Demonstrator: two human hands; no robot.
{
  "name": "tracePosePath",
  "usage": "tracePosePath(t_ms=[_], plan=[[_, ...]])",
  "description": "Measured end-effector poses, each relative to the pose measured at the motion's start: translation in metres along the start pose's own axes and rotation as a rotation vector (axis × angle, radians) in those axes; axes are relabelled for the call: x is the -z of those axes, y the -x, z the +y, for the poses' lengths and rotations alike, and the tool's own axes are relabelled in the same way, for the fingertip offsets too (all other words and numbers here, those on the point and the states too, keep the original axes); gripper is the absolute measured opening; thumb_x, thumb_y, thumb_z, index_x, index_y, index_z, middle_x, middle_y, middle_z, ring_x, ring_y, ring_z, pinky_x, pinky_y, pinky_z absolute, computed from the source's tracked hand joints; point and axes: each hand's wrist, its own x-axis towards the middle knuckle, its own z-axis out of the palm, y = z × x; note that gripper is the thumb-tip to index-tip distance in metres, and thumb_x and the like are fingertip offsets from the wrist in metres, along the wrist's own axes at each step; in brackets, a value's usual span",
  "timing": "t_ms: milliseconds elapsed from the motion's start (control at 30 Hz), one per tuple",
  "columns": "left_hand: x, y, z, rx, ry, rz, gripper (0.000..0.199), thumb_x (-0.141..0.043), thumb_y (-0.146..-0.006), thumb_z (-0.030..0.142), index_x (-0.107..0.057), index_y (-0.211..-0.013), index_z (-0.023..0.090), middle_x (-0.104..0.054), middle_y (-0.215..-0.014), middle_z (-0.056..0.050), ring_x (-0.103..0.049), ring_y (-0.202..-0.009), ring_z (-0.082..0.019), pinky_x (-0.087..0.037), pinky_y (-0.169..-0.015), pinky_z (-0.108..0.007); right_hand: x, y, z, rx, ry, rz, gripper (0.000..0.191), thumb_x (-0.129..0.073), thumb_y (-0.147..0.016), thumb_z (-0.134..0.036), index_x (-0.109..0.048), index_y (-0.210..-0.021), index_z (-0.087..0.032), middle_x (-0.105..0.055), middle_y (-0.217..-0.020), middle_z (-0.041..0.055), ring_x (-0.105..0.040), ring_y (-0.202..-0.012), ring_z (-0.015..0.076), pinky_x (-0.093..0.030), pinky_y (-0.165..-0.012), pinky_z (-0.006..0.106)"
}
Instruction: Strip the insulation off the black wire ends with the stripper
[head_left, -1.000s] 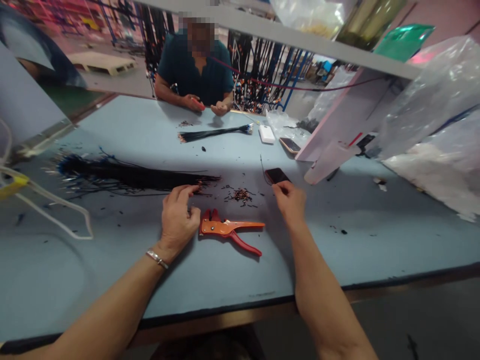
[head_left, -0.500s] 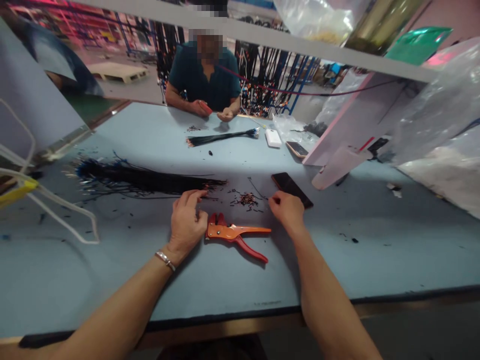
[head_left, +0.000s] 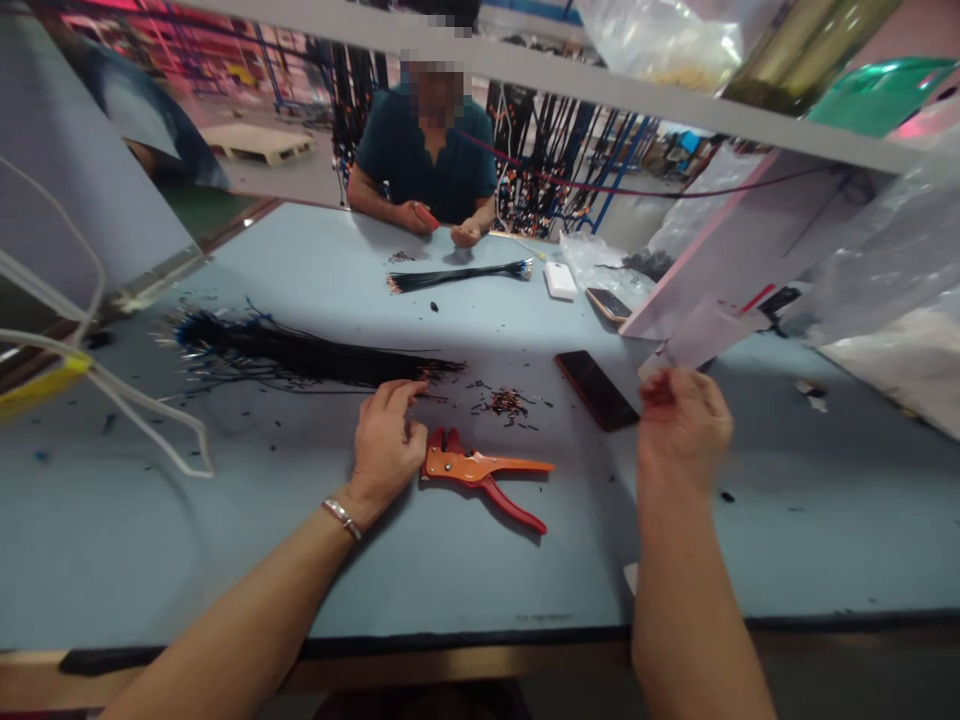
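Observation:
My left hand (head_left: 386,440) rests on the table with its fingers loosely bent and apart, fingertips at the right end of a bundle of black wires (head_left: 300,350). Right beside its thumb lies an orange and red wire stripper (head_left: 480,468), its handles spread. My right hand (head_left: 682,425) is raised to the right of a dark phone (head_left: 596,388), with thumb and fingers pinched together. What it holds is mostly hidden; a thin wire was in this pinch a moment before. A small pile of cut black and coppery bits (head_left: 508,402) lies between the bundle and the phone.
Across the table a co-worker (head_left: 427,150) holds a red tool, near a smaller wire bundle (head_left: 461,275). A white box (head_left: 559,281) and a second phone (head_left: 608,304) lie at the back. A white wire frame (head_left: 150,420) stands left; a slanted panel (head_left: 712,250) rises right.
My right hand has lifted and moved right, past the phone; the thin wire by the pile is gone from the table. My left hand stays by the bundle. The view has shifted slightly.

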Motion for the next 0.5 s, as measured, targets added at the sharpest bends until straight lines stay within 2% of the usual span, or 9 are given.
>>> tracePosePath(t_ms=[67, 100, 133, 200, 267, 333, 500], plan=[[-0.001, 0.001, -0.001, 0.007, 0.004, -0.004, 0.043, -0.048, -0.069, 0.004, -0.062, -0.108, 0.016, -0.062, -0.105, -0.008, -0.060, -0.091, -0.022, -0.047, -0.090, -0.037, 0.005, -0.003, -0.007, 0.036, -0.054, -0.017, 0.009, -0.065, -0.072, -0.027, -0.056, -0.073, -0.025, -0.054, -0.070, -0.0033, -0.055, -0.062, 0.0147, -0.047, -0.061, 0.030], [-0.002, 0.001, -0.001, 0.007, 0.008, -0.006, 0.043, -0.048, -0.069, 0.004, -0.062, -0.108, 0.016, -0.062, -0.106, -0.008, -0.060, -0.091, -0.022, -0.046, -0.090, -0.037, 0.006, -0.003, -0.007, 0.048, -0.006, -0.041, 0.007, -0.063, -0.074, -0.028, -0.055, -0.074, -0.026, -0.054, -0.072, -0.0029, -0.056, -0.064, 0.0156, -0.047, -0.063, 0.031], [-0.002, 0.002, -0.001, 0.006, 0.011, -0.007, 0.044, -0.048, -0.069, 0.003, -0.061, -0.108, 0.016, -0.062, -0.106, -0.008, -0.060, -0.091, -0.022, -0.047, -0.090, -0.037, 0.006, -0.001, -0.005, 0.065, 0.112, -0.073, 0.007, -0.057, -0.078, -0.032, -0.055, -0.074, -0.027, -0.054, -0.073, -0.0019, -0.056, -0.066, 0.0170, -0.047, -0.064, 0.033], [-0.003, 0.002, -0.002, 0.005, 0.015, -0.017, 0.044, -0.048, -0.069, 0.003, -0.061, -0.109, 0.016, -0.062, -0.106, -0.007, -0.060, -0.091, -0.021, -0.047, -0.090, -0.037, 0.002, 0.006, 0.006, 0.076, 0.549, -0.210, 0.020, -0.048, -0.081, -0.042, -0.056, -0.071, -0.026, -0.055, -0.067, 0.0001, -0.055, -0.065, 0.0194, -0.044, -0.063, 0.034], [-0.002, 0.002, -0.001, 0.008, 0.016, -0.025, 0.044, -0.048, -0.069, 0.003, -0.061, -0.109, 0.017, -0.062, -0.105, -0.007, -0.060, -0.090, -0.021, -0.047, -0.089, -0.036, -0.004, 0.016, 0.019, 0.019, 0.713, -0.357, 0.022, -0.064, -0.067, -0.043, -0.060, -0.061, -0.023, -0.054, -0.055, -0.0002, -0.052, -0.055, 0.0196, -0.039, -0.060, 0.033], [-0.002, 0.002, 0.000, 0.019, 0.014, -0.020, 0.044, -0.048, -0.070, 0.003, -0.061, -0.109, 0.018, -0.062, -0.104, -0.007, -0.060, -0.090, -0.021, -0.048, -0.088, -0.036, -0.009, 0.023, 0.028, -0.020, 0.816, -0.430, 0.021, -0.067, -0.060, -0.042, -0.062, -0.055, -0.022, -0.053, -0.048, -0.0005, -0.048, -0.051, 0.0187, -0.036, -0.059, 0.032], [0.000, 0.002, 0.001, 0.029, 0.017, -0.025, 0.044, -0.048, -0.069, 0.003, -0.061, -0.108, 0.018, -0.062, -0.103, -0.006, -0.060, -0.089, -0.021, -0.048, -0.088, -0.036, -0.011, 0.027, 0.026, -0.031, 0.948, -0.414, 0.030, -0.057, -0.069, -0.046, -0.068, -0.069, -0.019, -0.061, -0.057, 0.0022, -0.051, -0.056, 0.0191, -0.037, -0.061, 0.030]])
